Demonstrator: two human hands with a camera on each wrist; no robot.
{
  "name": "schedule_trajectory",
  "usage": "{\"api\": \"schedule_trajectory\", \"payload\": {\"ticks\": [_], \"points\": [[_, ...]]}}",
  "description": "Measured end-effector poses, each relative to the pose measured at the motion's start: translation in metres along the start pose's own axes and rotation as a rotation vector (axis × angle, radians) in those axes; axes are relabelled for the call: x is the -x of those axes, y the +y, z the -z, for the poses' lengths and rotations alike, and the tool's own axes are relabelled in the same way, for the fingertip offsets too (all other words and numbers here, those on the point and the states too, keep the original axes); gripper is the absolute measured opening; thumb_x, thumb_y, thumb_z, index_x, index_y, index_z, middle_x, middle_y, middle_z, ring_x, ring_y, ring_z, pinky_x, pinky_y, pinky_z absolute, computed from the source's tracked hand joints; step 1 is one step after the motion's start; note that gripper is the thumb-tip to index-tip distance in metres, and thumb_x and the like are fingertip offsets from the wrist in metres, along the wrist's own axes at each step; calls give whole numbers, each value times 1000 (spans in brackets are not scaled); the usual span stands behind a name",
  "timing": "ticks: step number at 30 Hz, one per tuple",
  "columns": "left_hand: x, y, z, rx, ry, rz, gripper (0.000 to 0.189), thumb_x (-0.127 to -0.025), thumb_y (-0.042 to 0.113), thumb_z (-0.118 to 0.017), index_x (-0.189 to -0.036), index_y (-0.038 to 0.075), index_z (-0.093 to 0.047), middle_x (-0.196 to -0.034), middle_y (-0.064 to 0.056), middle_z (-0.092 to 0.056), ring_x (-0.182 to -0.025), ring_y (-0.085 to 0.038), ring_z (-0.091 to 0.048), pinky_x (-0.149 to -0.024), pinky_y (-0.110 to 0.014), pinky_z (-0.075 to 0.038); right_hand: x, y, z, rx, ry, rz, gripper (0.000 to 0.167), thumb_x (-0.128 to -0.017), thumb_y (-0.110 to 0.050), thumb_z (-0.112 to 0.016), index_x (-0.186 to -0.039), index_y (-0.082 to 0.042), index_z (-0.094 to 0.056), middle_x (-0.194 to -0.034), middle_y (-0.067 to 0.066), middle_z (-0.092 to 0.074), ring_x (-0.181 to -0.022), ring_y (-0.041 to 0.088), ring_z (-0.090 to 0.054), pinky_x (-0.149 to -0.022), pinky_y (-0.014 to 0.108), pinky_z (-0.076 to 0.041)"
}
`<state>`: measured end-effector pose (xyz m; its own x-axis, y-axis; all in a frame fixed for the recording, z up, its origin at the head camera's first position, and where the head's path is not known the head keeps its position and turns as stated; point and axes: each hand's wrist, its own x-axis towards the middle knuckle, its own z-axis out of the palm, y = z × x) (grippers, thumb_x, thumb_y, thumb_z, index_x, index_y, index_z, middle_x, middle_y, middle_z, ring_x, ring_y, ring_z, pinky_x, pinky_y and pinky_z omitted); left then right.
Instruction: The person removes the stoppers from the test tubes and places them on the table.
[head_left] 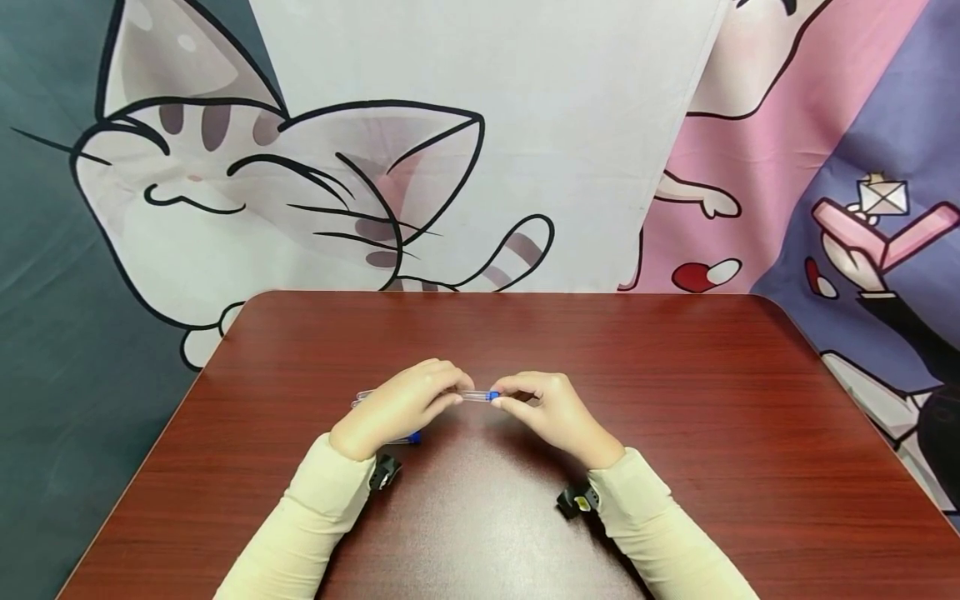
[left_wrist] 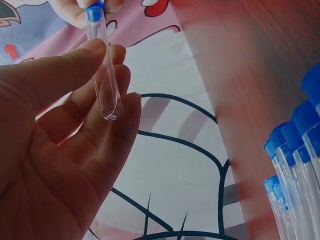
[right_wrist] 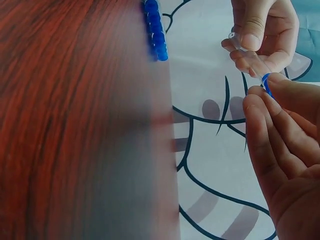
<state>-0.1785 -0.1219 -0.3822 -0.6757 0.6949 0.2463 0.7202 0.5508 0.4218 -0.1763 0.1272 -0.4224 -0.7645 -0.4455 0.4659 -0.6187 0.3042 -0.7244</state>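
Note:
A clear, round-bottomed test tube (left_wrist: 108, 87) with a blue cap (head_left: 493, 396) is held level above the table, between the two hands. My left hand (head_left: 408, 400) pinches the tube's body between thumb and fingers; in the left wrist view its rounded end shows against the fingers. At the other end my right hand (head_left: 553, 412) pinches the blue cap with thumb and fingertips, partly covering it in the right wrist view. The cap sits on the tube's mouth. The tube looks see-through, with no contents visible.
Several more blue-capped tubes (left_wrist: 300, 165) lie side by side on the brown table (head_left: 675, 375), partly hidden under the left hand in the head view. Their blue caps (right_wrist: 156, 30) form a row in the right wrist view. Cartoon-printed cloth (head_left: 562, 125) hangs behind the table.

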Motion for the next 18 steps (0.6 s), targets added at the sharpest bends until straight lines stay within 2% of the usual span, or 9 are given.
{"api": "schedule_trajectory", "payload": {"ticks": [5, 11, 18], "points": [[0, 0, 0, -10, 8, -22, 11, -99, 9, -66, -108, 12, -70, -100, 3, -67, -93, -12, -58, -84, -30, -51, 0, 0, 0, 14, 2, 25, 12, -88, -4, -79, -98, -9, -78, -91, -1, -74, -81, 9, -67, -65, 26, -59], [1, 0, 1, -12, 14, -3, 11, -98, 9, -67, -108, 13, -70, -99, 5, -66, -92, -11, -57, -83, -30, -50, 0, -1, -1, 28, 14, 30, 12, -87, -4, -79, -98, -10, -78, -92, -1, -74, -81, 9, -68, -65, 25, -59], [1, 0, 0, -7, 33, 1, 9, -97, 10, -69, -105, 12, -71, -96, 6, -65, -87, -11, -57, -78, -29, -51, -1, -3, -2, -20, 43, -21, 11, -87, -3, -79, -95, -9, -77, -87, -2, -74, -75, 9, -69, -64, 26, -58]]}}
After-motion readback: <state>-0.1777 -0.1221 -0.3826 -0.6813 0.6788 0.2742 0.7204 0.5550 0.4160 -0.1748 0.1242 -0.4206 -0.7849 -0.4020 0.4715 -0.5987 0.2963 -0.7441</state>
